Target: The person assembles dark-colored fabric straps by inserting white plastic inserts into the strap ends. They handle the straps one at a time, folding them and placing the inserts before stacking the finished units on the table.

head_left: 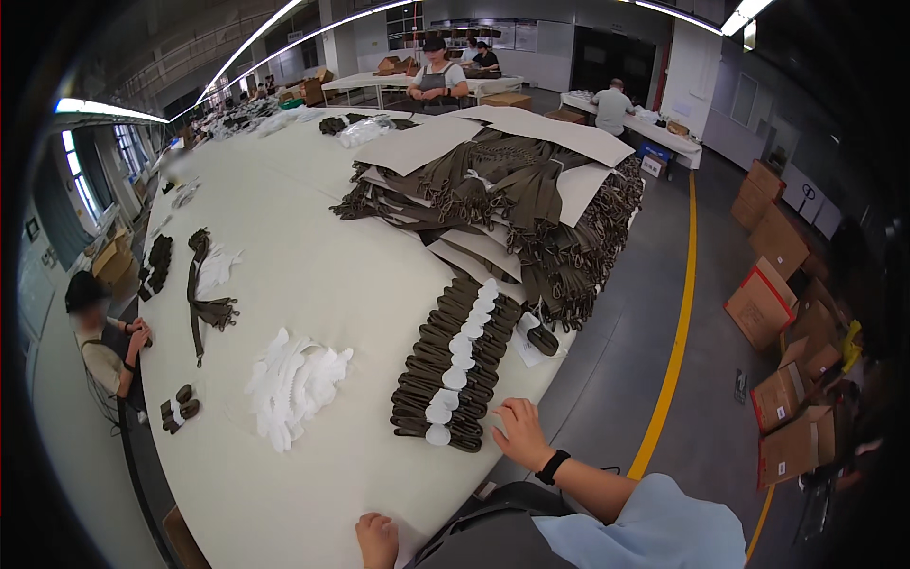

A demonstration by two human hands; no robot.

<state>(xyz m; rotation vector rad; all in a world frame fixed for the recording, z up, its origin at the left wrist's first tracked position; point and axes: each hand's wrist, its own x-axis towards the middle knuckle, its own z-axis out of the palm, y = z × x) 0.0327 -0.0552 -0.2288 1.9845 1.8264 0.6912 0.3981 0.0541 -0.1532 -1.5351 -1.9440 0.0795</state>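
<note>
A long row of folded dark olive-brown straps [427, 356], banded with white paper labels [462, 360], lies on the white table [313, 209] in front of me. Beside its near right end is my right hand [521, 434], open, fingers apart over the table edge, with nothing visible in it. My left hand [377, 541] rests at the near table edge, its fingers curled and no object showing in them. To the left of the row is a loose pile of white paper strips [299, 387]. One folded strap [541, 337] sits apart by the row's far right end.
A large heap of olive-brown straps with metal hooks [531, 194], layered with cardboard sheets [559, 131], covers the far right. More straps [198, 284] and a small bundle [180, 410] lie left. A co-worker [104, 346] stands at the left edge. Cardboard boxes [763, 303] line the right floor.
</note>
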